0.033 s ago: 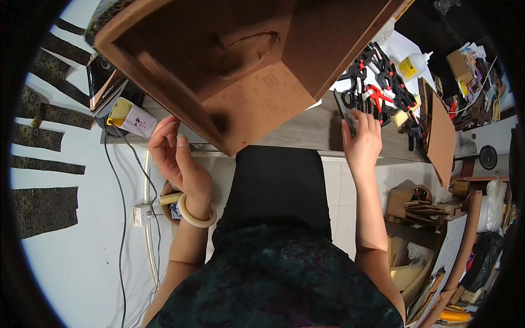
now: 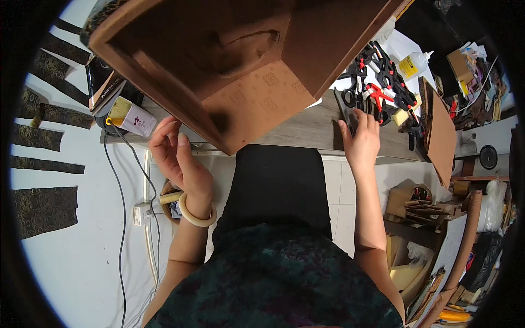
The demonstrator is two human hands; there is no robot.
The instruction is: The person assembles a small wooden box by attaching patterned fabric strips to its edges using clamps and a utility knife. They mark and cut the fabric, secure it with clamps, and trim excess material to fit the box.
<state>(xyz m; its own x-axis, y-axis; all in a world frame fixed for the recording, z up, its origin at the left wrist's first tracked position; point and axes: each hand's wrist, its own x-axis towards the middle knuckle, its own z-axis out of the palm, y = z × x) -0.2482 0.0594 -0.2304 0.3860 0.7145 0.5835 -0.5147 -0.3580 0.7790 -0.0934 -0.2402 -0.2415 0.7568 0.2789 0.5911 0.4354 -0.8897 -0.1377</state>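
A large brown open box [image 2: 260, 104], with a faint printed pattern inside, stands tilted over the workbench and fills the top of the view. My left hand [image 2: 183, 164], wearing a pale bangle [image 2: 196, 218], is beside the box's lower left edge with fingers loosely bent and the thumb apart. Nothing shows between them, and I cannot tell whether the fingertips touch the box. At the bench's front edge on the right, my right hand [image 2: 361, 143] has its thumb and fingers around a slim black tool [image 2: 340, 104]; its lower end is hidden.
A white cup [image 2: 131, 117] stands left of the box. Several black and red clamps [image 2: 380, 93], a bottle with a yellow label [image 2: 414, 64] and a brown board [image 2: 440, 139] are at the right. Patterned dark strips [image 2: 46, 205] are at the far left. Cables [image 2: 121, 218] hang down.
The box's upper left corner has shifted very slightly left. My right hand has moved a touch to the left; otherwise both hands keep their pose.
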